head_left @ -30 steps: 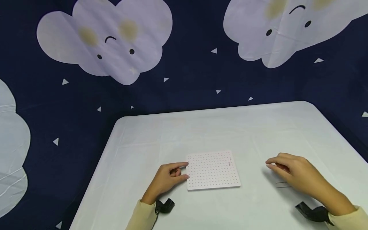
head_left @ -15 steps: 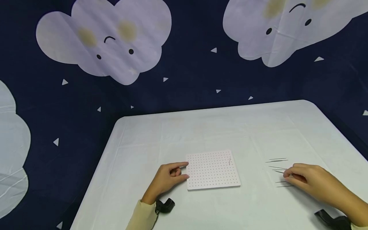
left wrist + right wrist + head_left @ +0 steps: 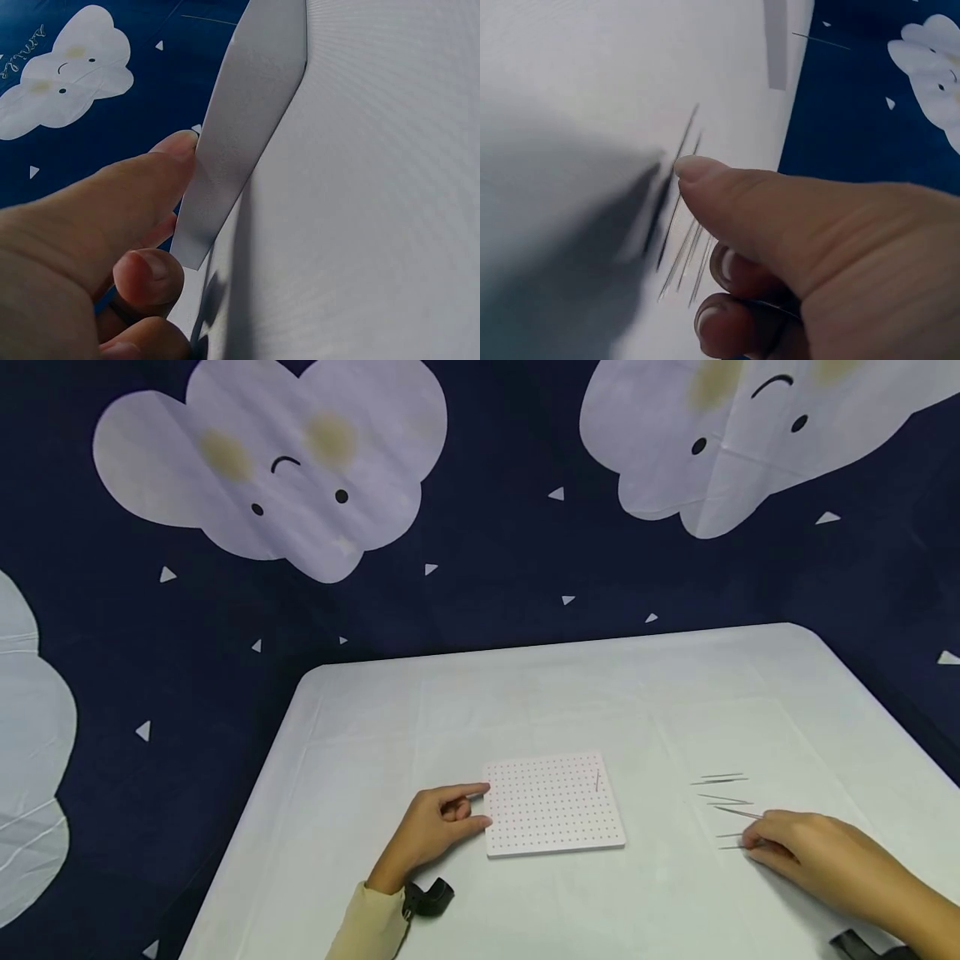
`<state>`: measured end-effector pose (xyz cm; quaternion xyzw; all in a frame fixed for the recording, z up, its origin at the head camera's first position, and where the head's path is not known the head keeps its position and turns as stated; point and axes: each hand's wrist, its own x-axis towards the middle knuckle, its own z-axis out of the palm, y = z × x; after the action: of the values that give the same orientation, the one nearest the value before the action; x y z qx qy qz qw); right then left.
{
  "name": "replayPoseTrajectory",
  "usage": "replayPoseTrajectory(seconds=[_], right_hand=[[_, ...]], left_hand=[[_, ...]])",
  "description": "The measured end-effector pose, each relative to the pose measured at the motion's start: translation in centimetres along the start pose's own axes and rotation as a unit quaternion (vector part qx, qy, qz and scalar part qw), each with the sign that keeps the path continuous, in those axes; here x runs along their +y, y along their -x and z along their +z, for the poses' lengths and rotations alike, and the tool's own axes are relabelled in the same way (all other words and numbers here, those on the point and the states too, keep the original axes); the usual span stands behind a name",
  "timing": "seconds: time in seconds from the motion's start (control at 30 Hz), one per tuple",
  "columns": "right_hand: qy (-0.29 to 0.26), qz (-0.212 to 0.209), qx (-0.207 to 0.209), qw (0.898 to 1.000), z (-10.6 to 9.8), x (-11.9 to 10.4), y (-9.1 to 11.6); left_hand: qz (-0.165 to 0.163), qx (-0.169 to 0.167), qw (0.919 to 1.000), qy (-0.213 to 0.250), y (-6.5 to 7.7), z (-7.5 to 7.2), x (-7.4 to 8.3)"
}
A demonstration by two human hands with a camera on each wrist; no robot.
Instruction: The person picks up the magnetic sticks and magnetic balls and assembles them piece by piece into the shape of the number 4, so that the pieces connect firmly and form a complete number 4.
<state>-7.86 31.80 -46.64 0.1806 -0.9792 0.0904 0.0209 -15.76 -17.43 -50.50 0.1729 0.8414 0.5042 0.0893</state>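
A white pegboard (image 3: 551, 827) with a grid of small holes lies flat on the table. One thin metal pin (image 3: 597, 781) stands near its far right corner. My left hand (image 3: 435, 822) touches the board's left edge with index finger and thumb spread apart, the other fingers curled. In the left wrist view the thumb (image 3: 161, 165) presses against the board's side. My right hand (image 3: 802, 856) is low over several loose thin pins (image 3: 722, 775) right of the board. Its thumb tip (image 3: 697, 169) overlaps two of them in the right wrist view; whether a pin is pinched is hidden.
White cloth covers the table (image 3: 480, 702), whose far edge meets a dark blue backdrop (image 3: 487, 602) printed with clouds. Each wrist wears a black camera mount, the left mount (image 3: 429, 897) close to the table. A wide gap separates board and loose pins.
My right hand has moved away from the board side to the loose pins, then slightly nearer to me along them, uncovering the farther ones. The left hand and board have stayed put.
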Motion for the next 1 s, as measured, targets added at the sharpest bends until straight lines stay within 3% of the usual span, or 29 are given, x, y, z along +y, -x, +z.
replayPoseTrajectory(seconds=[0.13, 0.33, 0.73, 1.0], right_hand=[[0.014, -0.013, -0.006, 1.0, 0.3, -0.1, -0.1], [0.032, -0.054, 0.03, 0.998, 0.5, -0.1, -0.3], [0.083, -0.113, 0.055, 0.989, 0.9, -0.9, -0.3], [0.119, -0.095, 0.002, 0.988, 0.7, -2.1, -0.4]], left_hand=[[-0.004, -0.001, 1.0, 0.0, 0.0, 0.1, 0.0], [0.002, 0.001, 1.0, -0.008, 0.0, 0.1, 0.0], [0.002, 0.0, 0.9999, -0.011, 0.0, 0.1, 0.2], [0.001, 0.0, 0.9999, -0.012, 0.1, 0.0, 0.3]])
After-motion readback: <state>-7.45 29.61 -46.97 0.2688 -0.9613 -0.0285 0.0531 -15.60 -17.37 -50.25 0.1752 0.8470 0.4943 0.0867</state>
